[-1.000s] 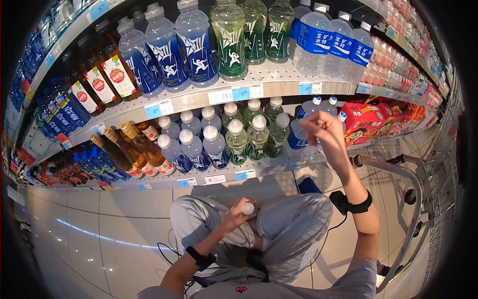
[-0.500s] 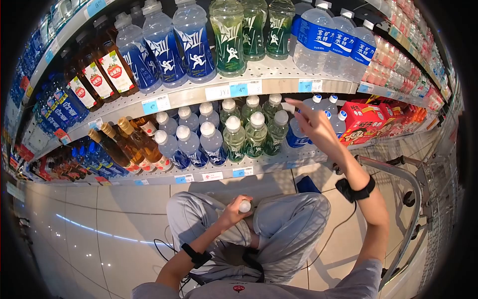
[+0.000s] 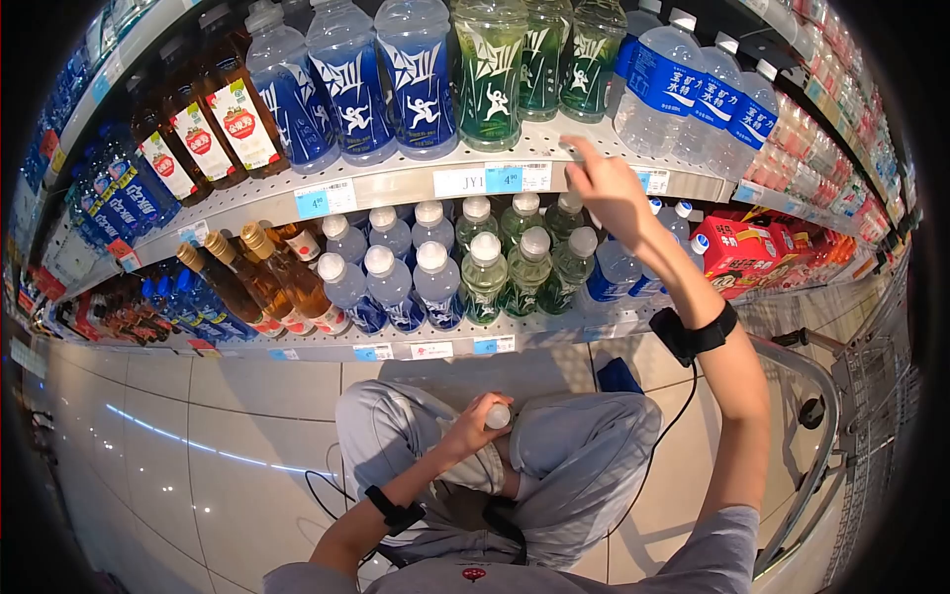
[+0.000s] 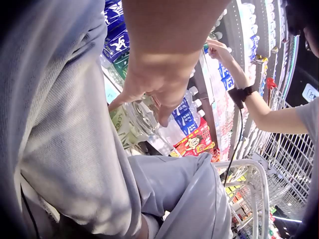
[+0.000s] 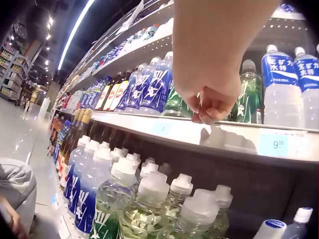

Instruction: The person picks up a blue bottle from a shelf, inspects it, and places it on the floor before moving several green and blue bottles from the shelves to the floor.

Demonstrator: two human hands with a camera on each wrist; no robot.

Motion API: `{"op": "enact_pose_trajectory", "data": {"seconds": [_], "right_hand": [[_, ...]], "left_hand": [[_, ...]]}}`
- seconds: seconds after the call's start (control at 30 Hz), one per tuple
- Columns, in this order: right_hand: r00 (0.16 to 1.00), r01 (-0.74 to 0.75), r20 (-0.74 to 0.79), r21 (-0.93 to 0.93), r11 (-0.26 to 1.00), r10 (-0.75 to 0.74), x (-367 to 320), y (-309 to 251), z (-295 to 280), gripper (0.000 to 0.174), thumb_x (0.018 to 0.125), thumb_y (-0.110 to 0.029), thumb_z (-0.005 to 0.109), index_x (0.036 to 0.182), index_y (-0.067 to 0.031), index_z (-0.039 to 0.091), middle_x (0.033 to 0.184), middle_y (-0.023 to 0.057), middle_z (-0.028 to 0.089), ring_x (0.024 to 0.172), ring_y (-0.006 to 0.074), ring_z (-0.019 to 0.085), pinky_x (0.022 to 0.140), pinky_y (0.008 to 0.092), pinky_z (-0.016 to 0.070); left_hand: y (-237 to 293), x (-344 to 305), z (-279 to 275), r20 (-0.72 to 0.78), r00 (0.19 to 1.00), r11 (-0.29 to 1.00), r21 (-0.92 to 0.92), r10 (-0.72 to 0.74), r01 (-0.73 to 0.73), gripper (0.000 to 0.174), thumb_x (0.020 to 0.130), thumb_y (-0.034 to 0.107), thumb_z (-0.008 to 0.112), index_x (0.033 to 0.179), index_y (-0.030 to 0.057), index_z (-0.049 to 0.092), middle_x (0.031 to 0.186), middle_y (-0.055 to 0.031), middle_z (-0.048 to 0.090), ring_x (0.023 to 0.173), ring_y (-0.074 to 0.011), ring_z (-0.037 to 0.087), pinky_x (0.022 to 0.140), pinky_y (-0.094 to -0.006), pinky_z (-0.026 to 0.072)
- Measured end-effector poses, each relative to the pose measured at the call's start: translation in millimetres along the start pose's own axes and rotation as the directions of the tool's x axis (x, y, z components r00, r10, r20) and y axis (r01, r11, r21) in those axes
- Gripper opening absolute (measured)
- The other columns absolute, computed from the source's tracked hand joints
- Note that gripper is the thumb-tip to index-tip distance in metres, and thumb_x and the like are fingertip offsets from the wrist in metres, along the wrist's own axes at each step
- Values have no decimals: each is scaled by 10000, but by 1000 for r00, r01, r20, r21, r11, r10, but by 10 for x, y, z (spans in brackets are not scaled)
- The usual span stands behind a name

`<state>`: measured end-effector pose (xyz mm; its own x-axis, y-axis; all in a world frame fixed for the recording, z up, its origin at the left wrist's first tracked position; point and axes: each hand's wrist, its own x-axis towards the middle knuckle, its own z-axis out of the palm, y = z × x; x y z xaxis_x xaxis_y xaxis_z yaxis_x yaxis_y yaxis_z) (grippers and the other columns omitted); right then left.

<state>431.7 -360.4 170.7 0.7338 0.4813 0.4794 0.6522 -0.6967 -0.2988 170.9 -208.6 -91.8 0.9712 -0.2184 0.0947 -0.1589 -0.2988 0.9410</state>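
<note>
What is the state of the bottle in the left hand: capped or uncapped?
Capped: in the head view the bottle, gripped near its top by the left hand, carries a white cap.

**Store aisle, seen from the floor side.**

- Shelving: a long white metal run. The upper shelf [image 3: 396, 183] has a perforated deck and a front strip of blue-and-white price labels [image 3: 325, 198]. The lower shelf [image 3: 317, 348] is labelled likewise and sits close above the floor.
- Floor [image 3: 148, 495]: large pale glossy tiles with thin grey joints and a bright streak of reflected light [image 3: 198, 447].
- Ceiling [image 5: 30, 15]: dark, with one continuous strip light [image 5: 76, 32] along the aisle and small spot lamps [image 5: 49, 36] beyond.
- Shopping cart [image 3: 881, 396]: wire basket and grey tubular handle, at the right near the shelving.
</note>
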Motion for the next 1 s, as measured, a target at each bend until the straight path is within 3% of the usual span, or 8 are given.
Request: {"op": "enact_pose_trajectory", "data": {"seconds": [0.17,0.2,0.3,0.4,0.5,0.67,0.9,1.0], "right_hand": [[964,144,-252,240,960,-82,412,-38,-234,268,823,-237,645,966,-37,538,598,96,573,555,243,582,572,368,471],[966,144,-247,250,958,-80,528,-73,-284,406,781,-304,711,1015,-31,523,689,82,604,630,184,591,614,327,481],[942,161,-333,351,922,-38,833,-312,-199,595,743,-384,744,1136,-24,480,850,133,632,778,204,624,711,325,497],[984,-16,-149,451,892,93,969,-628,-92,918,679,-453,780,1268,75,314,1048,239,603,955,293,617,845,345,475],[958,17,-260,475,880,122,1128,-652,198,838,689,-441,773,1192,80,351,1089,273,591,1020,360,599,870,379,464],[894,50,-424,422,905,148,1096,-685,212,727,638,-373,809,1052,62,399,909,261,644,868,382,642,763,420,496],[810,273,-586,350,896,-18,323,-903,-347,758,631,-291,832,1142,24,368,1034,205,626,947,303,632,824,371,486],[848,223,-529,416,881,35,-101,-911,-534,790,628,-263,839,1191,28,367,1090,189,587,988,272,598,865,364,465]], "left_hand": [[-59,-12,23,-13,1000,1000,20,16,-15,405,754,120,726,1084,59,500,1199,-89,554,1213,-286,451,997,-386,374],[-73,-14,35,-17,1000,999,22,24,-23,403,753,119,726,1083,59,502,1195,-89,555,1206,-285,457,992,-384,378],[-20,-9,12,-25,1000,999,40,18,-17,407,748,113,730,1083,60,507,1182,-90,556,1187,-287,471,977,-380,388],[-25,-31,17,-39,997,998,24,61,-61,448,726,92,733,1104,62,494,1159,-94,552,1173,-308,470,957,-384,397],[-41,-32,14,-45,995,996,-14,91,-92,472,714,85,735,1116,70,489,1145,-96,549,1152,-321,477,938,-390,401],[-91,1,0,-40,996,992,-95,81,-85,472,719,92,736,1122,90,491,1142,-106,551,1112,-334,501,913,-389,415],[-84,-3,1,-9,999,997,-52,-49,48,468,730,126,754,1126,98,507,1192,-80,567,1142,-277,528,936,-354,422],[-91,-14,14,-13,997,996,-55,-76,75,450,736,125,753,1115,99,512,1182,-76,580,1141,-257,533,931,-342,423]]}}
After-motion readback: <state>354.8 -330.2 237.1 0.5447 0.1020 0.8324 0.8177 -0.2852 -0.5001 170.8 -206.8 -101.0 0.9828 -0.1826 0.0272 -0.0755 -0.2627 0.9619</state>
